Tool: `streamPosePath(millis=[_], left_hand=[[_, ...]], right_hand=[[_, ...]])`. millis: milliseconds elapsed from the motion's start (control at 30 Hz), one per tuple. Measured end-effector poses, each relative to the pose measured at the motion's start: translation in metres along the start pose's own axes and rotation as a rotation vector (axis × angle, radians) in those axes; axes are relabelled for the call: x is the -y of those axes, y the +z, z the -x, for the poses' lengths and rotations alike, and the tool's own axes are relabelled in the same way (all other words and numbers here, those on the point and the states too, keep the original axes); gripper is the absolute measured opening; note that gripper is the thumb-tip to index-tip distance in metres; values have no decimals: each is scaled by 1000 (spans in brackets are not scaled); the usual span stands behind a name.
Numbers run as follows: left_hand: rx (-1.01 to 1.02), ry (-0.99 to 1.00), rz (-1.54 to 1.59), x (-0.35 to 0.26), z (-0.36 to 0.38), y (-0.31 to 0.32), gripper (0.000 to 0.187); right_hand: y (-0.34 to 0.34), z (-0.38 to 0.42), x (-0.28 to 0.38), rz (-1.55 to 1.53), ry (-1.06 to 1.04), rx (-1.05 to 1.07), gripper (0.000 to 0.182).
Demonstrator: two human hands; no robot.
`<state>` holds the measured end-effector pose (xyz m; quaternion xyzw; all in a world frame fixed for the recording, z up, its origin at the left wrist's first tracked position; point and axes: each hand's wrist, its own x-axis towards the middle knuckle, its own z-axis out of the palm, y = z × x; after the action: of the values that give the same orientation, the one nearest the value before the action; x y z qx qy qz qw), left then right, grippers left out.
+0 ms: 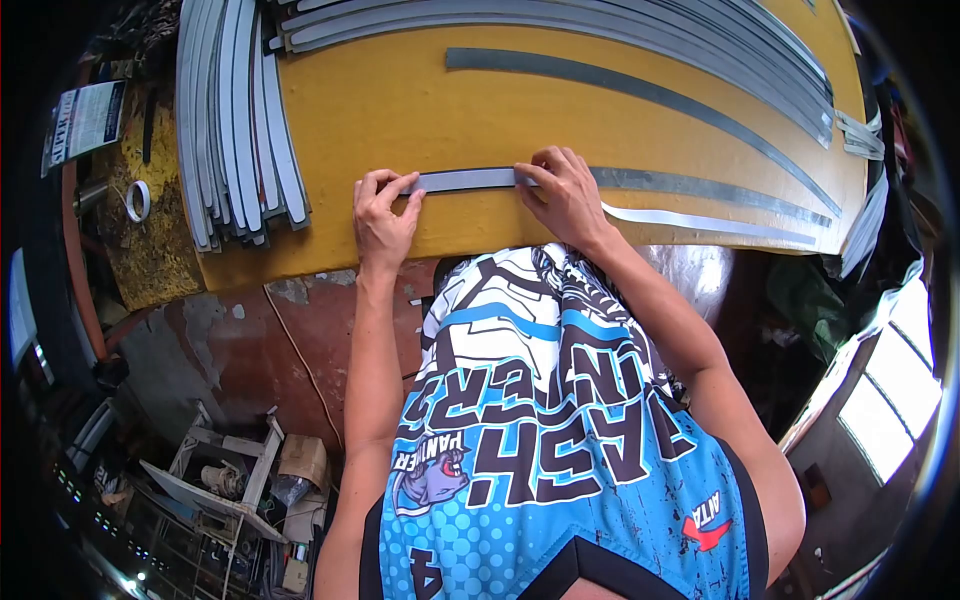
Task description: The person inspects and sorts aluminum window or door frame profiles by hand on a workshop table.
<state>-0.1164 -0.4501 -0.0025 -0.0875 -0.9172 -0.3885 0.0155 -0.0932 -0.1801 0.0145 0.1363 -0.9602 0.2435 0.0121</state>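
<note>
Left hand [385, 218] has the dark strip [700, 188] pinched at its left end, right hand [565, 198]'s pinching partway along, and the white strip [690, 221]'s loose tail runs lengthwise just bodyward, right hand nearer.

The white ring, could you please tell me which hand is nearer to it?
Left: the left hand is right of the white ring, past the stacked strips; the right hand is farther right along the held strip.

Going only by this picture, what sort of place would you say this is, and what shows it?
Probably a small workshop: a yellow-topped worktable bears bundles of long grey strips, with a white ring-shaped roll to their left.
</note>
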Motion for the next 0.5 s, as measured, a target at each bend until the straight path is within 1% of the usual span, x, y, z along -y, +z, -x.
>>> streamPosePath(millis=[500], left_hand=[[6, -8, -10, 1, -1, -1, 23]], right_hand=[[3, 1, -2, -41, 24, -10, 18]])
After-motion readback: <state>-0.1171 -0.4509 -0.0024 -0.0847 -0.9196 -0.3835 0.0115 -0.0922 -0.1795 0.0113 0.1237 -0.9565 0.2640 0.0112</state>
